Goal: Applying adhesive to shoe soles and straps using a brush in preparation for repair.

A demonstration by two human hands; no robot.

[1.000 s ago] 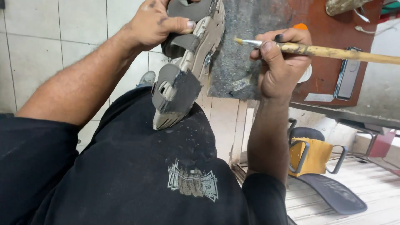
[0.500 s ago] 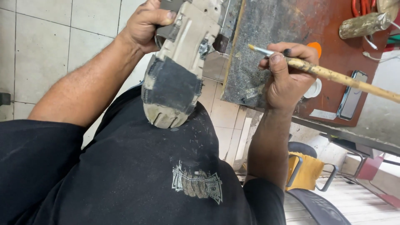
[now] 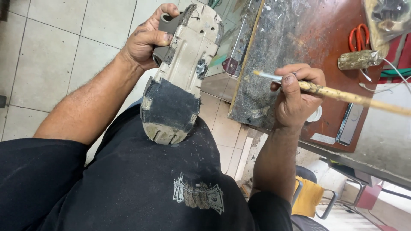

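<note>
Now my left hand (image 3: 145,40) clamps the upturned sandal (image 3: 182,75), its heel resting against my black shirt (image 3: 141,184), while my right hand (image 3: 295,100) pinches a glue-caked brush (image 3: 342,95) over the workbench (image 3: 308,38).

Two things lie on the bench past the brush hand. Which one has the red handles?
The scissors, at the far edge of the reddish bench. The crusted tube beside them is dull olive with no handles; the right hand holds a brush.

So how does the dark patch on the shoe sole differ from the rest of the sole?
The dark patch is near-black and flat with ragged edges; the pale sole is beige, grooved and dirty. The patch covers only the heel end, while the sole runs the shoe's full length. Both face up, held by the left hand.
</note>
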